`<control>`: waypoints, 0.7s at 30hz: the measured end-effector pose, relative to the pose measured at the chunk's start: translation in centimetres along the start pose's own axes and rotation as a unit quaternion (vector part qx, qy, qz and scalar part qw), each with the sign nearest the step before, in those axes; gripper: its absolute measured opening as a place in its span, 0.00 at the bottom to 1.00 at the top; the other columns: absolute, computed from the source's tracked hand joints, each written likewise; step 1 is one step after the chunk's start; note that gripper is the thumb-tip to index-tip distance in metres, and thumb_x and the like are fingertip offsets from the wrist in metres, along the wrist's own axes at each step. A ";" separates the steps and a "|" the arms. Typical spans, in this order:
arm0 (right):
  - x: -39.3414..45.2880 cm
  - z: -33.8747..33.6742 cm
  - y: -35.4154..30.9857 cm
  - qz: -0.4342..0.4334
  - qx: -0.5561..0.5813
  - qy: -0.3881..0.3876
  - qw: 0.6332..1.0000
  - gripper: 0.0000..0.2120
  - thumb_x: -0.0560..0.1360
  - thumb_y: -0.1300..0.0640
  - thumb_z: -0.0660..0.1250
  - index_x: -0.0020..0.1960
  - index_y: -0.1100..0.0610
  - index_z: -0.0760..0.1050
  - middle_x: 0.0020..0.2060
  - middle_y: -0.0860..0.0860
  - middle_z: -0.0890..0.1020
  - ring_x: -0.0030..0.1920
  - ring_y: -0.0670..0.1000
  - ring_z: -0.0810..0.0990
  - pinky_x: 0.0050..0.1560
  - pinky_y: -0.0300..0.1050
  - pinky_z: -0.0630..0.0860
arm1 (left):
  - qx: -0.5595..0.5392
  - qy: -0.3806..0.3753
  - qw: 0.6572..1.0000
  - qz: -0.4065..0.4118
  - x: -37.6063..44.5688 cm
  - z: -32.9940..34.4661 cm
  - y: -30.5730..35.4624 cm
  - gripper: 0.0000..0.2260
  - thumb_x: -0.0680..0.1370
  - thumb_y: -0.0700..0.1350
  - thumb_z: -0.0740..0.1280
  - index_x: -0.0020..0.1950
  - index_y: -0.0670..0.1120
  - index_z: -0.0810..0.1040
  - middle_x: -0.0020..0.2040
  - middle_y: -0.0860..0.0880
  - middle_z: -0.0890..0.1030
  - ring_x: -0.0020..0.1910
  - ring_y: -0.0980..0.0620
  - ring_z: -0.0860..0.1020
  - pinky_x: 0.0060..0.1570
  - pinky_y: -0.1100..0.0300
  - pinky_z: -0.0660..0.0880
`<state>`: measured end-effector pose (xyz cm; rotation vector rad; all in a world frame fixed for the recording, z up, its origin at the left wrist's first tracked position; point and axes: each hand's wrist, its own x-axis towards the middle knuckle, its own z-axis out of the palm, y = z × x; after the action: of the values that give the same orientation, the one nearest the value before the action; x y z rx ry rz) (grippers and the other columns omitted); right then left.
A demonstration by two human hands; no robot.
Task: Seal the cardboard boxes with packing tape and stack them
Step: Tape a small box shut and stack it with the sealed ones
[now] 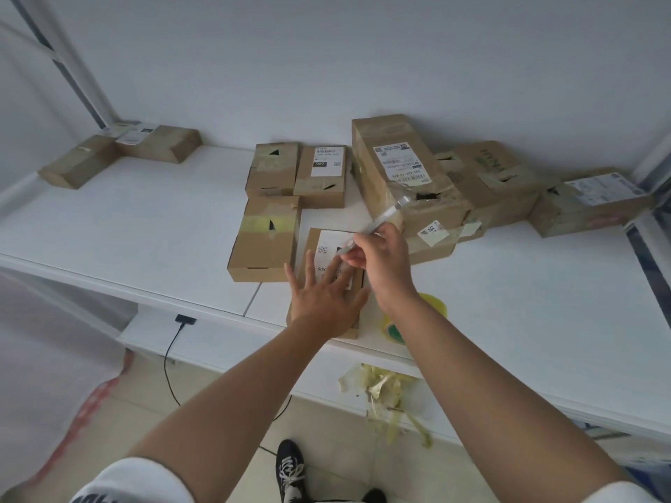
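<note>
**Fingers spread on the box, tape strip drawn out above it**

Fingers (319, 274) of the left hand (323, 299) lie spread and flat on the small cardboard box (357, 275) at the near edge of the white desk (145, 219), pinning it down over its white label (332, 241). The right hand (381, 259) pinches a clear strip of packing tape (377, 219) between thumb and fingertips, the strip stretched up and away toward the tall box (403, 176) behind. A yellow tape roll (432, 306) sits on the desk just beside the right wrist, partly hidden by the arm.

The step in hand looks like laying this strip across the small box. To do it well, the strip should stay taut and be lowered from one end, with the left palm smoothing behind it so no wrinkles or bubbles form. The box overhangs the desk edge, so downward pressure should stay steady. Other boxes wait along the wall; two flat boxes (268, 201) lie just left of the small one.
</note>
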<state>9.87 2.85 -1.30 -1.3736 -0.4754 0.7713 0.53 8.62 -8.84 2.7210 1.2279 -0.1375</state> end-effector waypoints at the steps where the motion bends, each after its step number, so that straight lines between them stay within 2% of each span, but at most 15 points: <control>1: -0.1 -0.4 0.2 -0.009 -0.017 0.014 1.000 0.05 0.78 0.64 0.64 0.52 0.63 0.72 0.40 0.59 0.84 0.36 0.54 0.84 0.39 0.43 0.80 | -0.006 -0.008 1.000 -0.006 0.0 0.1 0.0 0.31 0.79 0.69 0.38 0.80 0.62 0.40 0.81 0.59 0.41 0.79 0.40 0.33 0.71 0.30 0.33; 3: -0.1 -1.5 0.3 -0.027 -0.025 0.053 0.998 0.01 0.78 0.65 0.62 0.49 0.61 0.71 0.37 0.60 0.83 0.33 0.53 0.82 0.37 0.42 0.79 | -0.022 -0.024 0.999 -0.007 0.0 0.1 -0.1 0.29 0.80 0.68 0.38 0.80 0.63 0.40 0.81 0.60 0.39 0.79 0.41 0.34 0.73 0.31 0.38; 6: 0.1 -2.8 0.1 -0.059 -0.005 0.129 0.990 0.03 0.78 0.65 0.59 0.46 0.59 0.68 0.36 0.59 0.79 0.30 0.51 0.79 0.36 0.43 0.77 | -0.041 -0.027 0.999 -0.002 0.1 0.0 -0.3 0.25 0.82 0.62 0.38 0.80 0.63 0.40 0.81 0.60 0.40 0.79 0.41 0.34 0.74 0.33 0.43; 9: 0.5 -2.8 -0.4 -0.055 0.030 0.162 0.985 0.04 0.79 0.62 0.59 0.46 0.56 0.69 0.39 0.59 0.78 0.32 0.52 0.78 0.36 0.44 0.75 | -0.040 -0.028 0.999 0.002 0.0 0.0 -0.4 0.24 0.83 0.59 0.37 0.80 0.62 0.40 0.81 0.60 0.40 0.79 0.41 0.34 0.74 0.35 0.45; 11: 0.4 -1.7 -0.6 -0.036 0.059 0.132 0.989 0.04 0.80 0.61 0.59 0.46 0.56 0.70 0.38 0.57 0.77 0.33 0.52 0.77 0.32 0.40 0.74 | -0.043 -0.030 0.999 0.003 0.0 0.0 -0.5 0.24 0.83 0.59 0.37 0.80 0.62 0.39 0.81 0.60 0.39 0.79 0.41 0.33 0.75 0.35 0.45; 13: 0.4 -0.7 -0.6 -0.023 0.053 0.084 0.995 0.06 0.80 0.62 0.59 0.45 0.57 0.68 0.35 0.56 0.76 0.30 0.50 0.74 0.29 0.38 0.71 | -0.042 -0.029 0.999 0.005 0.1 0.1 -0.4 0.24 0.83 0.60 0.37 0.80 0.62 0.39 0.81 0.60 0.40 0.79 0.41 0.34 0.75 0.35 0.47; 16: 0.6 -1.2 -0.2 -0.005 0.028 0.073 0.997 0.07 0.79 0.62 0.60 0.43 0.58 0.67 0.32 0.54 0.71 0.27 0.45 0.70 0.28 0.35 0.68 | -0.038 -0.024 0.999 0.012 0.1 0.2 -0.6 0.25 0.83 0.60 0.37 0.80 0.62 0.39 0.81 0.60 0.40 0.79 0.41 0.35 0.74 0.35 0.49; 19: 0.9 -3.4 0.1 -0.016 -0.055 0.075 0.996 0.08 0.74 0.57 0.63 0.38 0.54 0.67 0.31 0.49 0.71 0.32 0.47 0.70 0.38 0.44 0.68 | -0.042 -0.024 0.999 0.022 0.3 0.1 -1.1 0.25 0.83 0.60 0.38 0.80 0.61 0.40 0.81 0.60 0.40 0.79 0.41 0.35 0.74 0.35 0.49; 21: 0.8 -4.6 -0.1 -0.026 -0.152 0.036 0.987 0.07 0.73 0.55 0.63 0.37 0.54 0.68 0.30 0.48 0.72 0.34 0.48 0.71 0.41 0.48 0.69 | -0.041 -0.025 0.999 0.025 0.5 -0.1 -1.7 0.25 0.83 0.60 0.38 0.80 0.61 0.41 0.81 0.60 0.40 0.79 0.42 0.34 0.75 0.36 0.48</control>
<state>13.72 0.25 -2.10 -1.6588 -0.5864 0.6207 -0.42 10.10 -9.03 2.6597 1.1257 -0.1442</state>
